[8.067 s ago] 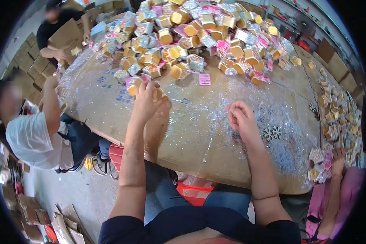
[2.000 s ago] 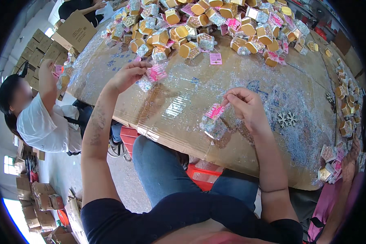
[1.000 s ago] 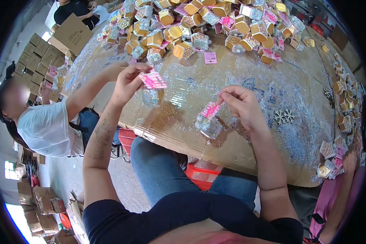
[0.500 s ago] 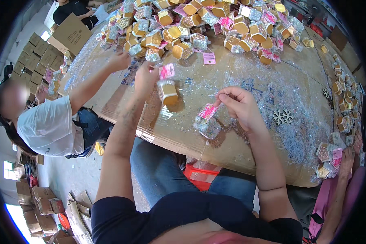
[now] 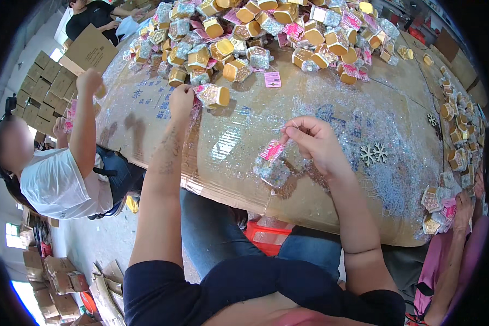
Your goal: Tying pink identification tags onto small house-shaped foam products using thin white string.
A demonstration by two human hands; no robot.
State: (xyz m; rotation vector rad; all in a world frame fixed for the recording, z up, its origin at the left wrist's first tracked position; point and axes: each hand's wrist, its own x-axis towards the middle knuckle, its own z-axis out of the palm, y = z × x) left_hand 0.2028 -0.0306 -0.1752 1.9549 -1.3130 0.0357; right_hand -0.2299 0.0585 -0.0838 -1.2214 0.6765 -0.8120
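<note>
My left hand (image 5: 181, 102) is closed near the heap's front edge. It pinches the string or tag end of a glittery ornament (image 5: 213, 95), whose gold base faces right. To the right, my right hand (image 5: 311, 142) pinches a thin white string between thumb and fingertips. From that string hangs a pink tag (image 5: 271, 151) with a second glittery ornament (image 5: 271, 171), pale and sparkling, low over the cardboard. Whether this one touches the cardboard I cannot tell.
A heap of gold-based ornaments (image 5: 233, 69) covers the far side of the cardboard-topped table (image 5: 223, 179). A loose pink tag (image 5: 273, 80), white snowflakes (image 5: 374, 154) and a tangle of white strings (image 5: 386, 193) lie about. Co-workers sit left and right; more ornaments (image 5: 457, 160) line the right edge.
The ornament at my left hand has swung up and left, toward the heap. My right hand stays nearly in place. The left co-worker's hand has moved away from the table's middle, now raised.
</note>
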